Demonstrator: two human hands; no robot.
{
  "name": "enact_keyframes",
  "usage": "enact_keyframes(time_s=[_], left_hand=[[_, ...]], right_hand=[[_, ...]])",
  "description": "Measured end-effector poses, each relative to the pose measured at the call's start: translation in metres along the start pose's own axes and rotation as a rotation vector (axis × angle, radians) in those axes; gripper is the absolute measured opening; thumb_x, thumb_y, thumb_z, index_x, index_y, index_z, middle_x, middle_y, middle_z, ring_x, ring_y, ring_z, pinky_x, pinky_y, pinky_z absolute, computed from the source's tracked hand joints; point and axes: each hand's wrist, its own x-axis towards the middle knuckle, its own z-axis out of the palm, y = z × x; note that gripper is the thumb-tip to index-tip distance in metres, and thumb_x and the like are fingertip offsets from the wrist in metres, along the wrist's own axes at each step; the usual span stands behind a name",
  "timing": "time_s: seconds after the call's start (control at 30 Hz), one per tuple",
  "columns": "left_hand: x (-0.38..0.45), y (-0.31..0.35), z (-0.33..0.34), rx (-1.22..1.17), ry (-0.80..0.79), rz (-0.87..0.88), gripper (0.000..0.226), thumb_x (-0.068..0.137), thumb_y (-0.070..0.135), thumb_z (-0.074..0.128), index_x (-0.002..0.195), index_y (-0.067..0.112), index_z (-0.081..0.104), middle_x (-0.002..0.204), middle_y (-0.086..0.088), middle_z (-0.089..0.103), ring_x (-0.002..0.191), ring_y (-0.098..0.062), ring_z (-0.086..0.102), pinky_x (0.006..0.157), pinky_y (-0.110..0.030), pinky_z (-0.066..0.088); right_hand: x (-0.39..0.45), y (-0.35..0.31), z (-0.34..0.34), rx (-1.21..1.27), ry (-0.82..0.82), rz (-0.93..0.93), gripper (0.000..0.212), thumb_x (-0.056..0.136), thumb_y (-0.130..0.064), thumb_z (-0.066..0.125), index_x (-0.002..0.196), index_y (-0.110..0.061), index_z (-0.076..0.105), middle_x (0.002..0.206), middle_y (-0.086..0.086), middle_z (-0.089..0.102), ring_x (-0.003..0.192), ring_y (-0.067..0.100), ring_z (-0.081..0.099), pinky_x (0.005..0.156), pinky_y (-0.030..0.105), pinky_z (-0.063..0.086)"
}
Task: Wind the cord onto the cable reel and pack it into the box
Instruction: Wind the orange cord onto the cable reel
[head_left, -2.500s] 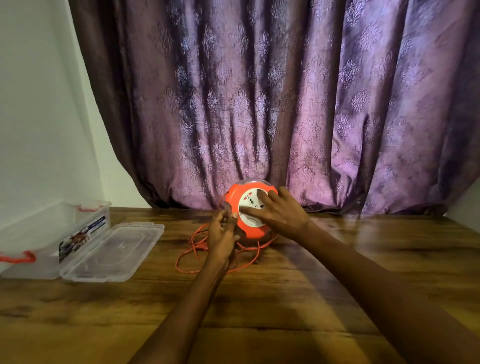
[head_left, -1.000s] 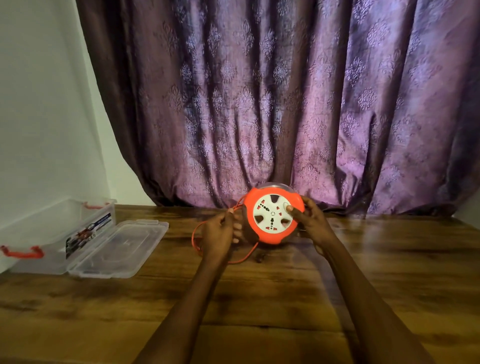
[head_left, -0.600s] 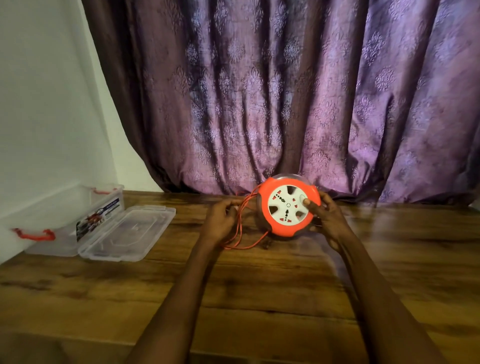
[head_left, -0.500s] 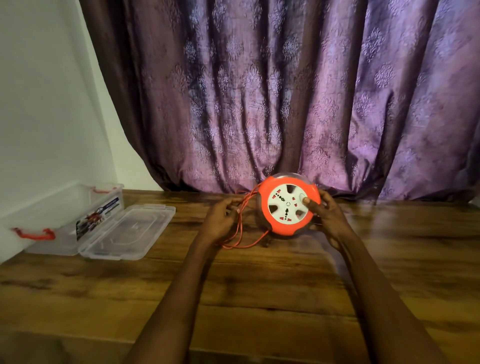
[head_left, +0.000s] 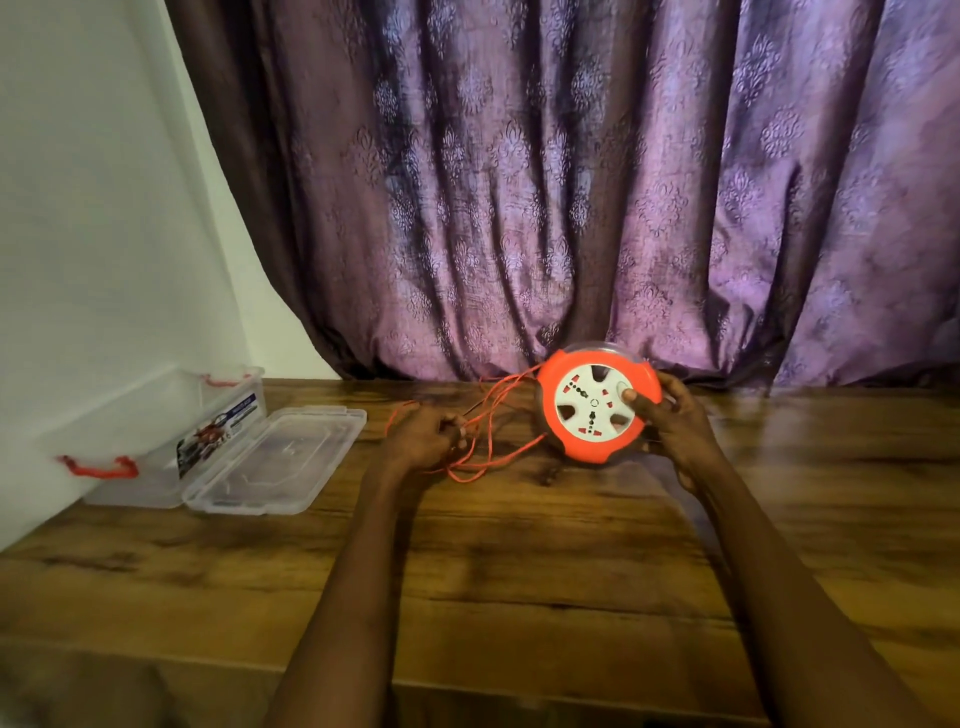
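Head view: round orange cable reel with white socket face (head_left: 597, 408) stands on edge on brown wooden table (head_left: 519, 561), near purple patterned curtain (head_left: 571, 182). Right hand (head_left: 670, 415) grips reel's right rim, thumb on white face. Left hand (head_left: 423, 439) pinches thin orange cord (head_left: 488, 415), loops trailing to reel. Clear plastic box with red handles (head_left: 156, 441) lies open, well left of reel, lid (head_left: 275, 460) flat beside it.

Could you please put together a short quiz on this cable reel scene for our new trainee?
1. True or false: the plastic box has its lid shut.
2. What does the left hand grip?
3. The right hand holds the cable reel: A) flat on the table, B) upright on its edge, C) inside the box.

Key: 1 false, the lid lies open; 2 the orange cord; 3 B.
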Motion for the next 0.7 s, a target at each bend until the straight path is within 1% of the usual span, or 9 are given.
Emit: enact_keyframes(time_s=[0.1, 0.17, 0.27, 0.37, 0.43, 0.5, 0.57, 0.63, 0.7], left_hand=[[-0.002, 0.003, 0.003, 0.009, 0.259, 0.039, 0.017, 0.096, 0.018, 0.059, 0.090, 0.016, 0.075, 0.086, -0.003, 0.077, 0.080, -0.019, 0.069, 0.075, -0.030, 0.051], [-0.005, 0.006, 0.006, -0.095, 0.456, 0.100, 0.019, 0.097, 0.019, 0.059, 0.104, 0.015, 0.076, 0.096, -0.006, 0.078, 0.086, -0.019, 0.071, 0.079, -0.032, 0.053], [-0.010, 0.013, 0.008, -0.146, 0.648, 0.164, 0.019, 0.098, 0.026, 0.059, 0.105, 0.018, 0.075, 0.095, -0.002, 0.078, 0.083, -0.017, 0.071, 0.074, -0.025, 0.051], [-0.010, 0.017, 0.006, -0.134, 0.729, 0.115, 0.022, 0.097, 0.036, 0.061, 0.093, 0.016, 0.068, 0.080, -0.002, 0.073, 0.072, -0.022, 0.068, 0.065, -0.034, 0.050], [-0.008, 0.020, 0.003, -0.263, 0.703, 0.046, 0.025, 0.094, 0.037, 0.066, 0.082, 0.016, 0.061, 0.067, 0.004, 0.062, 0.061, -0.015, 0.057, 0.059, -0.033, 0.043], [-0.006, 0.022, 0.001, -0.640, 0.509, -0.001, 0.024, 0.091, 0.031, 0.071, 0.076, 0.018, 0.057, 0.058, 0.009, 0.052, 0.052, -0.006, 0.047, 0.050, -0.026, 0.039], [-0.006, 0.021, 0.002, -0.848, 0.301, 0.001, 0.019, 0.089, 0.021, 0.073, 0.077, 0.021, 0.058, 0.053, 0.013, 0.054, 0.045, 0.002, 0.044, 0.044, -0.017, 0.037], [-0.006, 0.017, 0.003, -0.774, 0.181, 0.058, 0.022, 0.088, 0.008, 0.071, 0.079, 0.024, 0.058, 0.057, 0.013, 0.060, 0.048, 0.003, 0.049, 0.047, -0.016, 0.040], [-0.005, 0.013, 0.005, -0.554, 0.181, 0.149, 0.035, 0.087, -0.002, 0.065, 0.077, 0.031, 0.062, 0.067, 0.013, 0.064, 0.059, -0.001, 0.056, 0.059, -0.024, 0.046]], right_hand=[[0.000, 0.000, 0.002, 0.032, 0.022, -0.025, 0.037, 0.084, -0.015, 0.076, 0.117, -0.021, 0.060, 0.102, 0.002, 0.074, 0.070, 0.018, 0.074, 0.047, 0.026, 0.053], [-0.001, 0.000, 0.002, 0.034, 0.019, -0.033, 0.038, 0.084, -0.014, 0.076, 0.118, -0.020, 0.059, 0.100, 0.001, 0.075, 0.069, 0.017, 0.074, 0.046, 0.025, 0.052], [-0.001, 0.002, 0.002, 0.018, 0.001, -0.035, 0.042, 0.084, -0.014, 0.076, 0.122, -0.019, 0.059, 0.103, 0.003, 0.075, 0.074, 0.018, 0.074, 0.048, 0.026, 0.053], [-0.001, 0.006, 0.003, 0.023, -0.004, -0.043, 0.043, 0.082, -0.014, 0.077, 0.121, -0.021, 0.059, 0.109, 0.008, 0.074, 0.084, 0.026, 0.073, 0.053, 0.031, 0.056], [-0.001, 0.008, 0.005, 0.031, 0.004, -0.061, 0.043, 0.082, -0.013, 0.078, 0.120, -0.021, 0.059, 0.110, 0.009, 0.073, 0.089, 0.028, 0.072, 0.056, 0.033, 0.058], [0.000, 0.010, 0.006, 0.046, 0.018, -0.085, 0.042, 0.081, -0.011, 0.077, 0.118, -0.020, 0.060, 0.113, 0.011, 0.072, 0.091, 0.025, 0.072, 0.059, 0.034, 0.059], [0.001, 0.011, 0.008, 0.057, 0.026, -0.098, 0.041, 0.081, -0.011, 0.078, 0.117, -0.020, 0.060, 0.113, 0.011, 0.072, 0.090, 0.022, 0.072, 0.060, 0.034, 0.059], [0.000, 0.011, 0.009, 0.076, 0.036, -0.109, 0.040, 0.080, -0.010, 0.078, 0.114, -0.021, 0.062, 0.110, 0.009, 0.073, 0.088, 0.019, 0.073, 0.059, 0.033, 0.059], [0.001, 0.011, 0.009, 0.090, 0.049, -0.116, 0.039, 0.080, -0.011, 0.078, 0.114, -0.021, 0.062, 0.109, 0.008, 0.073, 0.087, 0.019, 0.073, 0.058, 0.034, 0.059]])
